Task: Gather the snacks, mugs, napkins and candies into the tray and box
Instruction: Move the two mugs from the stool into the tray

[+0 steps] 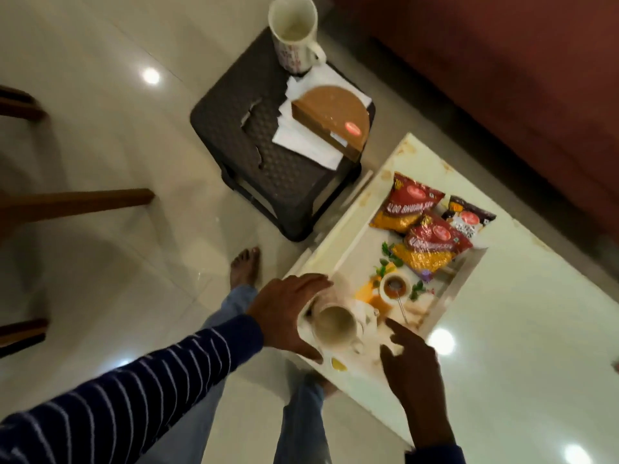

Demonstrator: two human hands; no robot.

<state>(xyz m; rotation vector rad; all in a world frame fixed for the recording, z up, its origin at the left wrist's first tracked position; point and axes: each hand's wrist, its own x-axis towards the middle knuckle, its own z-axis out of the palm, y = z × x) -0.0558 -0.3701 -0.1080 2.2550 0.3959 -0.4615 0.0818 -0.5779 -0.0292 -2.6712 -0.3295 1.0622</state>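
Observation:
A white tray point(338, 262) with a printed picture lies on the white table. Three snack packets rest in its far end: a red one point(407, 205), a second red one point(433, 247) and a dark one point(469, 217). My left hand point(288, 309) is wrapped around a white mug point(335, 324) standing at the tray's near end. My right hand point(412, 366) hovers over the tray beside that mug, fingers apart and holding nothing. A second white mug point(294, 31) stands on the dark stool, next to white napkins point(301, 142) under a brown semicircular box point(335, 118).
The dark plastic stool point(261, 162) stands left of the white table point(536, 346). A brown sofa point(502, 61) runs behind. Wooden chair legs point(77, 199) are at the left. My bare foot point(244, 266) and jeans are below, on the tiled floor.

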